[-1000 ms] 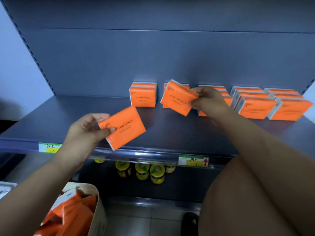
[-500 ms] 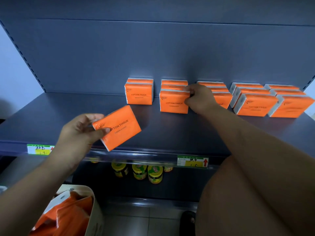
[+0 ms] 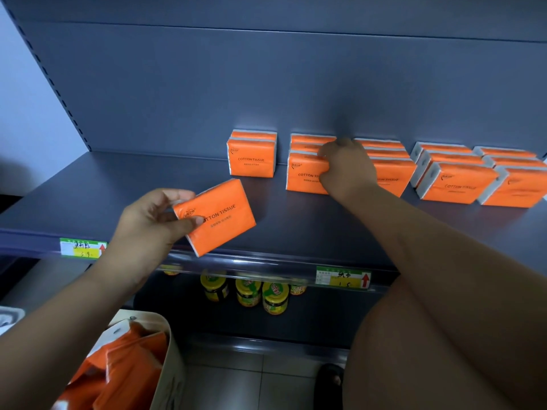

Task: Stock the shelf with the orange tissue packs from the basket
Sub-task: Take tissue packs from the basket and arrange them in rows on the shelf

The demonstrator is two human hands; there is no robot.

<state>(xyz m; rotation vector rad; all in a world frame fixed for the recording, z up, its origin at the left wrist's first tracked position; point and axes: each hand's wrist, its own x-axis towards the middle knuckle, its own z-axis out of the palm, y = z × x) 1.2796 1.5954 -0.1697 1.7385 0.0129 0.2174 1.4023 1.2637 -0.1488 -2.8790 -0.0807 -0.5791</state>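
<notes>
Risk: our right hand (image 3: 344, 170) presses a pack (image 3: 305, 176) into its row on the shelf (image 3: 118, 184); a shove topples neighbours. Left hand (image 3: 154, 223) pinches a pack (image 3: 216, 216) above the shelf edge; more in the basket (image 3: 170, 359).

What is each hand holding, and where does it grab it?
Left hand pinches a tissue pack at its left end. Right hand grips the front shelf pack at its right edge.

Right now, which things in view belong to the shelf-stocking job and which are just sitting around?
Part of the job:
- tissue pack in left hand
- right hand on front pack
- shelf
- basket

Just there:
- jars below
- price tags
</notes>
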